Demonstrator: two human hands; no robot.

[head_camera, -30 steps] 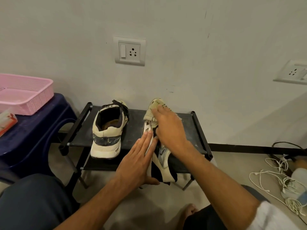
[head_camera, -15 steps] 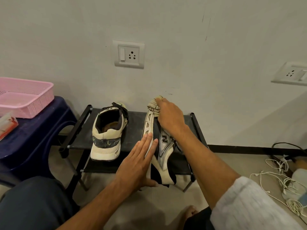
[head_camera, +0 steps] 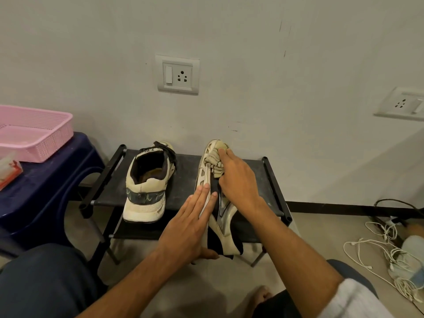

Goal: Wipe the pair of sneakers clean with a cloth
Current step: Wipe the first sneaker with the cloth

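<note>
Pale wall with a socket, and a low black rack set against it. On the rack the tipped sneaker lies on its side, cream and silver, scuffed, toe to the wall. A logo patch under the right hand is half hidden and unreadable. That hand curls over the bunched cloth, pressing it on the toe. The left hand is flat on the sole, fingers straight and together, thumb beneath the heel. Left of it stands the second sneaker, upright, its tongue lettering too blurred to read.

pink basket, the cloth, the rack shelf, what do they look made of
Pink basket: likely moulded plastic, matt, fine lattice walls.
Cloth: soft fabric, pale, bunched in folds.
Rack shelf: probably thin dark fabric sheet, dusty, slung between black tubes.
</note>
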